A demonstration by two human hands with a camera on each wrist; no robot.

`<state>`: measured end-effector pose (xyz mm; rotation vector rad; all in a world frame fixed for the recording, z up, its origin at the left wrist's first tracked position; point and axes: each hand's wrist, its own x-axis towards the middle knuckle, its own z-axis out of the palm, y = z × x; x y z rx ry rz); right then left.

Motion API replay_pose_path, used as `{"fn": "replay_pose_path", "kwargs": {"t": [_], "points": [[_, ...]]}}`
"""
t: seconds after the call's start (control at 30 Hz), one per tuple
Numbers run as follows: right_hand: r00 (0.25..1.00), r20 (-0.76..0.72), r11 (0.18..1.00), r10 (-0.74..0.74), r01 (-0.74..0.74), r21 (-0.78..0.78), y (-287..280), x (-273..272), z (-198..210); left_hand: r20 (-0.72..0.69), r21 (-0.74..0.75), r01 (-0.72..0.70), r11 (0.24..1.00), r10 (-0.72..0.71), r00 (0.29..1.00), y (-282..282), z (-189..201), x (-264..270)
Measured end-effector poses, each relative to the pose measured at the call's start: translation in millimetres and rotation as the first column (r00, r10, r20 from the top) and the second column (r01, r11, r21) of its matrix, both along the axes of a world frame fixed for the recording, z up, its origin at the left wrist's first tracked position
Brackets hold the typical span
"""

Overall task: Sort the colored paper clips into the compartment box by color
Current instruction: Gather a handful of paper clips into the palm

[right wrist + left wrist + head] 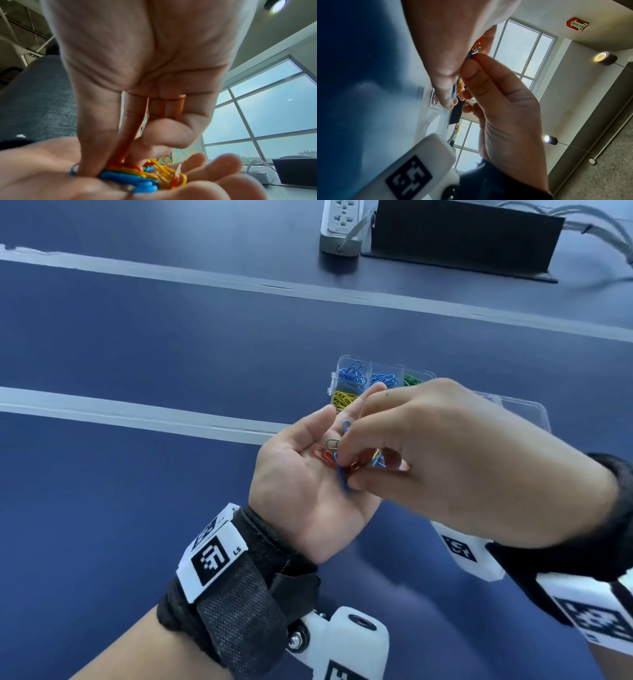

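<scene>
Blue, red, yellow and green paper clips lie heaped in my left hand, held flat, palm up, as a tray just in front of the compartment box, so each trip is short. My right hand curls down into the heap, fingertips pressing a blue clip, probably singling out one colour.
</scene>
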<state>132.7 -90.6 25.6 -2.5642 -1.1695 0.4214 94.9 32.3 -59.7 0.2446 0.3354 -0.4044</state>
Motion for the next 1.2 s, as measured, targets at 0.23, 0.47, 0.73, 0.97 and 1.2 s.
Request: {"fn": "replay_pose_path", "kwargs": {"t": [0.23,0.47,0.73,0.97,1.2], "points": [[1.000,0.025,0.990,0.015,-0.018,0.139,-2.7,8.8,9.2,-0.058,-0.069,-0.114,0.991,0.110,0.992,-9.9,6.6,0.8],[0.998,0.041,0.981,-0.043,0.034,0.192,-7.6,16.1,6.1,0.005,0.032,-0.158,0.987,0.158,0.987,-12.0,10.2,3.5],[0.998,0.056,0.993,0.031,-0.037,0.110,4.0,13.8,-6.1,-0.049,0.034,-0.123,0.992,0.124,0.991,-5.3,11.0,0.3],[0.989,0.140,0.991,0.042,-0.058,0.117,5.3,13.2,-10.9,-0.093,0.051,-0.073,0.996,0.077,0.993,-4.2,7.1,0.2],[0.995,-0.055,0.934,-0.080,0.094,0.345,-11.4,22.5,2.5,-0.005,0.055,-0.123,0.991,0.124,0.992,-8.8,9.0,2.6]]}}
